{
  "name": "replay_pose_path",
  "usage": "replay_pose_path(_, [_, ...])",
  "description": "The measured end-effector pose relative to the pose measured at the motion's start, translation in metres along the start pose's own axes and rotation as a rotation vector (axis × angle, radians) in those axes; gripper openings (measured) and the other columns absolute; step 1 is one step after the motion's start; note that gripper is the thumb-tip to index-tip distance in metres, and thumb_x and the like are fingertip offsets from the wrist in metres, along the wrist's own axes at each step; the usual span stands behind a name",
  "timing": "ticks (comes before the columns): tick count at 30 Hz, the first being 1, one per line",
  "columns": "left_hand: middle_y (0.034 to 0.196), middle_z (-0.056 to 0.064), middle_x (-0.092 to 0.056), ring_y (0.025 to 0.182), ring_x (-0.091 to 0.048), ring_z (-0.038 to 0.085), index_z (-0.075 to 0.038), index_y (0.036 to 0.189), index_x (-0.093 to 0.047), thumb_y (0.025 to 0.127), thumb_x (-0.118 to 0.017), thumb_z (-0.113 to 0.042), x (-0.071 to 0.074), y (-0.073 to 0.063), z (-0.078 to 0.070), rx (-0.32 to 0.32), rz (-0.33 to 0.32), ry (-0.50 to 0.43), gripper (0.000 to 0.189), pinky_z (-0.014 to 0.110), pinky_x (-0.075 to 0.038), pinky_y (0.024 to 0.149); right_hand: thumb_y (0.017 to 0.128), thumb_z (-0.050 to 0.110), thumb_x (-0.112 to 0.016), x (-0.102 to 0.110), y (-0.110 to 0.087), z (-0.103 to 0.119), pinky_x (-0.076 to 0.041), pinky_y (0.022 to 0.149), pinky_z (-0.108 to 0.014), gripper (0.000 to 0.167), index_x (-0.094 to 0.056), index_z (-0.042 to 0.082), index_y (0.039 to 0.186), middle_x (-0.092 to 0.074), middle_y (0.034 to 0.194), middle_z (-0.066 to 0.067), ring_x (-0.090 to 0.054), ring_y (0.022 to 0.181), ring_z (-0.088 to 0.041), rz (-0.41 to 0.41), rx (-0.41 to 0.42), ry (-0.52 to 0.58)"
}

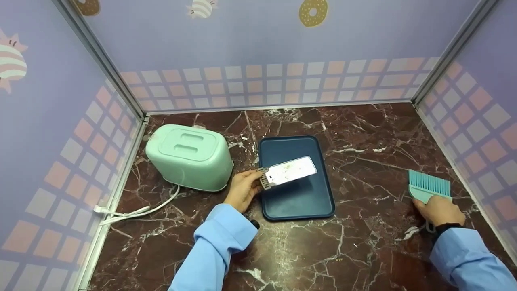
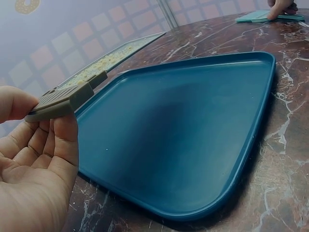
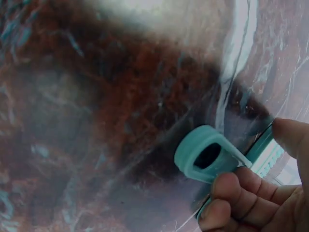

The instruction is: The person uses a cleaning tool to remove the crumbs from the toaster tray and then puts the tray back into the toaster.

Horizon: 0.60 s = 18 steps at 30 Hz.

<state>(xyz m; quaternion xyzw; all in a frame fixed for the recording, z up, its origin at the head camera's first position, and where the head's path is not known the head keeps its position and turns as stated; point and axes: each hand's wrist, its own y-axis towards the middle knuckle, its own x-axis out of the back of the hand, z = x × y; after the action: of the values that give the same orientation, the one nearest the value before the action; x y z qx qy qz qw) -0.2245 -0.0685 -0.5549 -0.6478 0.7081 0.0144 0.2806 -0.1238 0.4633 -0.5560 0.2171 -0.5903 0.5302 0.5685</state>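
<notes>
My left hand (image 1: 243, 189) pinches the ridged brown end of a toaster's crumb tray (image 1: 291, 171), thumb above and fingers beneath. This slim, pale tray carries yellowish crumbs and is held over a dark blue serving tray (image 1: 297, 210). In the left wrist view, the crumb tray (image 2: 108, 62) is seen near edge-on, apart from the blue tray below. Far to the right, my right hand (image 1: 441, 211) grips a teal brush (image 1: 429, 184) by its handle, bristles pointing away from me. The handle's looped end (image 3: 205, 152) shows beside the curled fingers in the right wrist view.
A mint-green toaster (image 1: 190, 157) stands left of the blue tray, with its white cord (image 1: 141, 212) running to the left wall. Crumbs (image 1: 243, 147) lie on the marbled tabletop (image 1: 363, 250) between them. Patterned panels (image 1: 274, 44) enclose the back and both sides.
</notes>
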Motion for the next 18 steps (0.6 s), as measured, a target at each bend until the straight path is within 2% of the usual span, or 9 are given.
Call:
replay_pose_path(5, [0.104,0.013,-0.069,0.085,-0.068,0.018,0.012,0.133,-0.055,0.102,-0.059,-0.005,0.001,0.001,0.001,-0.003,0.005,-0.007,0.035,0.029,-0.055,0.072,0.105,0.04,-0.047,0.005,-0.002,0.0,-0.04,0.055,-0.045,0.051,-0.046,0.008,0.065,-0.055,0.073,-0.023,-0.059,0.065,-0.039,0.004,0.017,-0.005])
replay_pose_path(11, [0.102,0.013,-0.069,0.083,-0.068,0.018,0.011,0.129,-0.057,0.102,-0.06,-0.005,0.001,0.001,0.001,0.0,-0.011,-0.011,0.032,0.029,-0.054,0.07,0.104,0.024,-0.043,0.008,-0.005,-0.004,-0.038,0.061,-0.046,0.032,-0.046,0.003,0.079,-0.047,0.072,-0.017,-0.052,0.067,-0.034,0.047,0.012,0.03])
replay_pose_path(13, [0.101,0.012,-0.069,0.082,-0.068,0.018,0.01,0.127,-0.058,0.102,-0.06,-0.005,0.001,0.001,0.001,-0.002,-0.012,-0.008,0.03,0.029,-0.054,0.07,0.103,0.023,-0.043,0.008,-0.005,-0.007,-0.039,0.061,-0.048,0.03,-0.048,-0.002,0.087,-0.05,0.075,-0.02,-0.054,0.069,-0.037,0.045,0.002,0.039])
replay_pose_path(15, [0.101,0.012,-0.069,0.082,-0.068,0.018,0.011,0.126,-0.058,0.102,-0.059,-0.005,0.0,0.0,0.001,-0.006,-0.011,-0.004,0.029,0.029,-0.054,0.07,0.103,0.025,-0.045,0.007,-0.004,-0.009,-0.04,0.062,-0.05,0.033,-0.048,-0.008,0.098,-0.054,0.08,-0.025,-0.057,0.074,-0.044,0.047,-0.012,0.043])
replay_pose_path(18, [0.101,0.012,-0.069,0.082,-0.067,0.018,0.011,0.125,-0.058,0.102,-0.058,-0.005,0.0,0.0,0.001,-0.007,-0.01,-0.001,0.028,0.029,-0.054,0.071,0.103,0.03,-0.048,0.007,-0.003,-0.013,-0.043,0.065,-0.057,0.049,-0.043,-0.017,0.115,-0.056,0.09,-0.033,-0.058,0.084,-0.055,0.046,-0.023,0.045])
